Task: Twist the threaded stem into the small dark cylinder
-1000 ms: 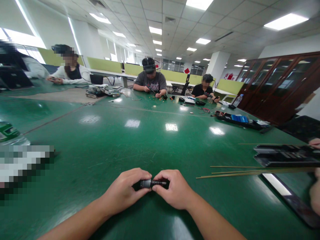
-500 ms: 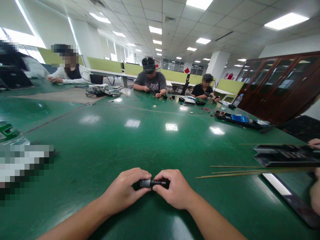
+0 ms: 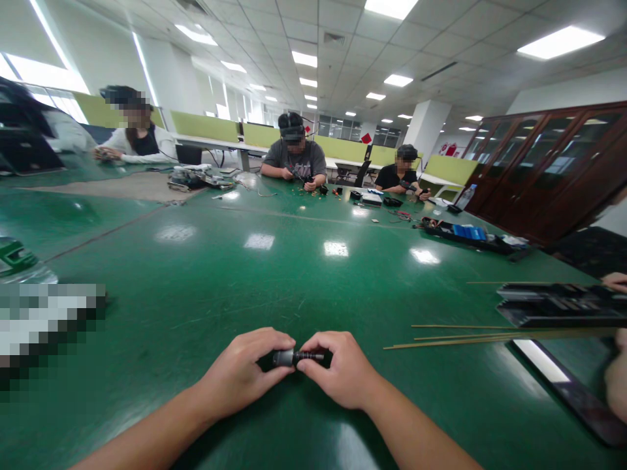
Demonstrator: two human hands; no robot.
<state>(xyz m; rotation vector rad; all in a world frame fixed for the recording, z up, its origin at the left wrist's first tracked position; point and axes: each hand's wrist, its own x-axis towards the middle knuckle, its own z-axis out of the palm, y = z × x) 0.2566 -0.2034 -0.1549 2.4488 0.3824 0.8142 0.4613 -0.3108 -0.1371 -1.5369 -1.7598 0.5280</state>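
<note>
Low in the middle of the head view, a small dark cylindrical part with a ringed shaft (image 3: 284, 358) lies level between my two hands. My left hand (image 3: 238, 372) is closed on its thicker grey-black end, thumb below and fingers above. My right hand (image 3: 345, 372) curls around the thinner ringed end, its thumb and fingertips pinching near where the shaft meets the body. The tip of the shaft points into my right palm. Both hands are just over the green table (image 3: 206, 281). Fingertips hide parts of the piece.
Thin brass-coloured rods (image 3: 455, 338), black channel-shaped pieces (image 3: 548, 303) and a dark flat device (image 3: 563, 385) lie at the right, near another person's hand (image 3: 617, 372). A plastic bottle (image 3: 22, 264) is at the left. Co-workers sit across the table, with a black parts tray (image 3: 470, 235) at far right.
</note>
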